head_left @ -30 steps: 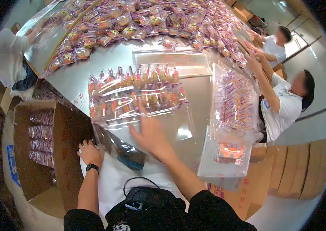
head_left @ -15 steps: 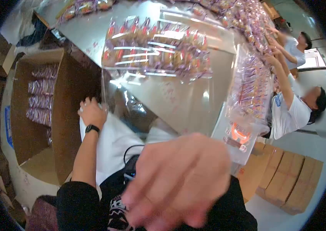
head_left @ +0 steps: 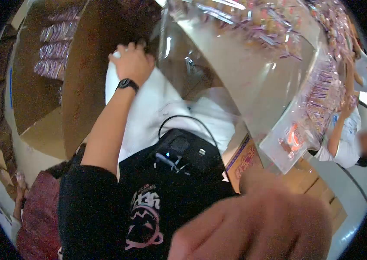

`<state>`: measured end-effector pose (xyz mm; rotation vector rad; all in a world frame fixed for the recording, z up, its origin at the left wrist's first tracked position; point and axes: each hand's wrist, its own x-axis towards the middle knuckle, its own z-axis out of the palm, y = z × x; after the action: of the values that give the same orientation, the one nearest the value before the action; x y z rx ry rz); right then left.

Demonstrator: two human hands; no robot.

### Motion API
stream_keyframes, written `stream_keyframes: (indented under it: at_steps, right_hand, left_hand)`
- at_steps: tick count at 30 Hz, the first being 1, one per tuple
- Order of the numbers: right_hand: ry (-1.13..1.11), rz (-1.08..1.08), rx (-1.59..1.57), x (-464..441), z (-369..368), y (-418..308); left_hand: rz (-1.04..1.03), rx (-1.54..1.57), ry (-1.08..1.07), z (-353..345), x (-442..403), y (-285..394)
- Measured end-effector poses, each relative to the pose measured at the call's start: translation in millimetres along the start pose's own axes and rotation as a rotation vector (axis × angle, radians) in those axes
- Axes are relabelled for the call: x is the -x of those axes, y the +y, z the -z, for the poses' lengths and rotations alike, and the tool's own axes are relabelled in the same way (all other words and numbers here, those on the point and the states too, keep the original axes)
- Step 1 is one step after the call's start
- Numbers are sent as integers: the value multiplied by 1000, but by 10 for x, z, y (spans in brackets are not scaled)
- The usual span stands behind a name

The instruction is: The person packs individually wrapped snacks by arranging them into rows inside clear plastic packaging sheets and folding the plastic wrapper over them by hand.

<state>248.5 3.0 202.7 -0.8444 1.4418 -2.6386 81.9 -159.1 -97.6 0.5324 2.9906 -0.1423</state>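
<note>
My left hand [head_left: 132, 64] lies over the knee of my white trousers [head_left: 142, 110], fingers spread and holding nothing. A black band circles that wrist. Beside it stands a large open cardboard box [head_left: 86, 86], with rows of wrapped packets [head_left: 53, 51] inside. Close to the camera, my right hand [head_left: 257, 225] looms large and blurred at the bottom, its knuckles bent. Its inner side is hidden, so anything in it cannot be seen. A black pouch-like device [head_left: 188, 151] with a cable rests on my lap.
Clear plastic bags of wrapped packets [head_left: 252, 30] lie on the metal table [head_left: 270, 86]. Another packed bag [head_left: 322, 93] sits at its right side. Co-workers [head_left: 343, 138] reach over the table at right. Cardboard cartons [head_left: 313, 182] stand below; another person's hand [head_left: 21, 190] shows at lower left.
The view has shifted, so the table and bags sit higher and farther right. My right hand has moved down and right in the view. My left hand still rests on the knee.
</note>
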Motion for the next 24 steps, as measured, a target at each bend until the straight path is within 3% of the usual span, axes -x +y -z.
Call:
stream_keyframes:
  at_steps: [14, 15, 16, 24]
  right_hand:
    - [29, -50, -161, 65, -261, 379]
    - [34, -64, -167, 86, -261, 410]
    - [41, -79, -172, 101, -261, 437]
    - [53, -91, -198, 221, -185, 495]
  left_hand:
    - [-20, -56, 123, -194, 5, -20]
    - [-24, -185, -33, -87, -20, 7]
    - [17, -69, 54, 2, 95, 79]
    - [24, -70, -1, 21, 71, 93]
